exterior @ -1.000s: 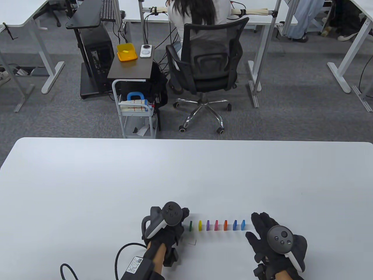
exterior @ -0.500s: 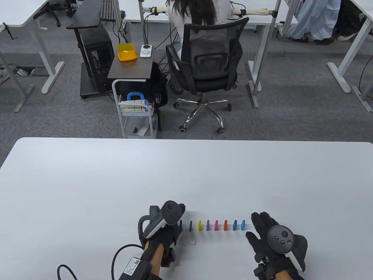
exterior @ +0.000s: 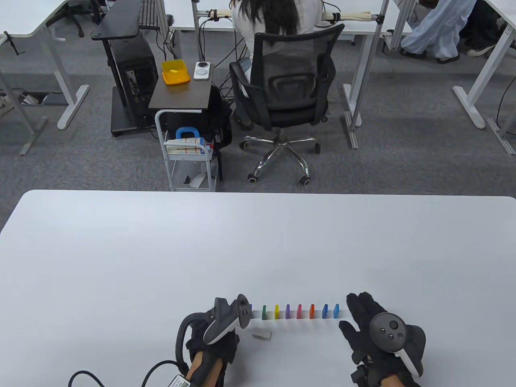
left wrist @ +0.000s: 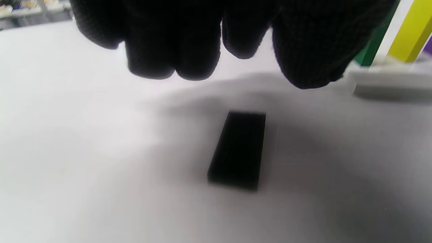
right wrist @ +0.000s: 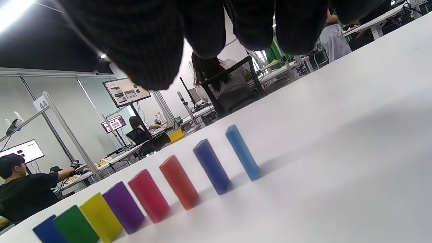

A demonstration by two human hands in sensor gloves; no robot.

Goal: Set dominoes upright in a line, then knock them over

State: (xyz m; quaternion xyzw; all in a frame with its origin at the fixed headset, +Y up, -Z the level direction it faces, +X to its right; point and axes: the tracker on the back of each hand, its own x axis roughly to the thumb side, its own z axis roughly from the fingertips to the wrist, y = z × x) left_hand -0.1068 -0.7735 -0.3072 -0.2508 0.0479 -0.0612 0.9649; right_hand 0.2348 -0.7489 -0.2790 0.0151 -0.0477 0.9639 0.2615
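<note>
Several coloured dominoes stand upright in a row, from a dark blue one (exterior: 250, 309) through green (exterior: 264, 312), yellow (exterior: 277, 311) and orange (exterior: 311, 311) to a light blue one (exterior: 336, 311). The right wrist view shows the same row, with light blue (right wrist: 243, 157) nearest. A white domino (exterior: 262, 333) lies flat in front of the row's left end. My left hand (exterior: 213, 344) hovers just near-left of the row. Its fingers (left wrist: 152, 50) hang loosely curled over a flat black domino (left wrist: 238, 150) and hold nothing. My right hand (exterior: 363, 322) rests open on the table beside the light blue domino.
The white table (exterior: 161, 250) stretches far beyond the row. A cable (exterior: 161, 369) trails from my left wrist at the near edge. Past the far edge stand a wheeled cart (exterior: 189, 161) and an office chair (exterior: 288, 92) with a seated person.
My left hand has let go of the dark blue domino, now standing at the row's left end, and drawn back toward the near left. The right hand has stayed put.
</note>
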